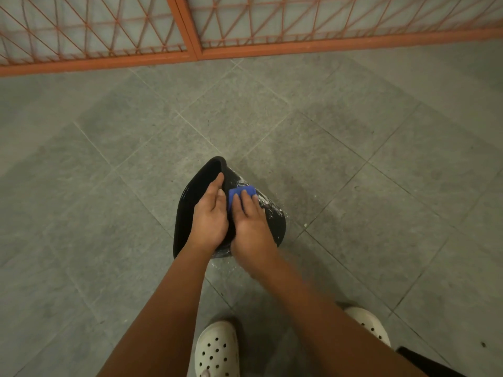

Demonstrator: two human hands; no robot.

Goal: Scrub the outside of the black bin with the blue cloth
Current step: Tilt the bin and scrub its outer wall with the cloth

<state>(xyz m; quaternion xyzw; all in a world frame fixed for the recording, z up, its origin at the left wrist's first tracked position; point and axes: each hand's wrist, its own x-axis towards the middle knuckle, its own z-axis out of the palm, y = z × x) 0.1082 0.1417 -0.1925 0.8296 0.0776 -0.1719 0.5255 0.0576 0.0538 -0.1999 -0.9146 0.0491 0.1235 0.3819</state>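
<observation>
The black bin lies tilted on the grey tiled floor, its opening turned to the left. White suds streak its wet outer wall on the right. My left hand holds the bin at its rim, fingers reaching over the edge into the opening. My right hand presses the blue cloth against the outside wall, fingers laid over it. Only the far end of the cloth shows past my fingers.
An orange metal grille gate runs across the far side of the floor. My feet in white perforated clogs stand just behind the bin. Wet patches and foam specks lie on the tiles around it.
</observation>
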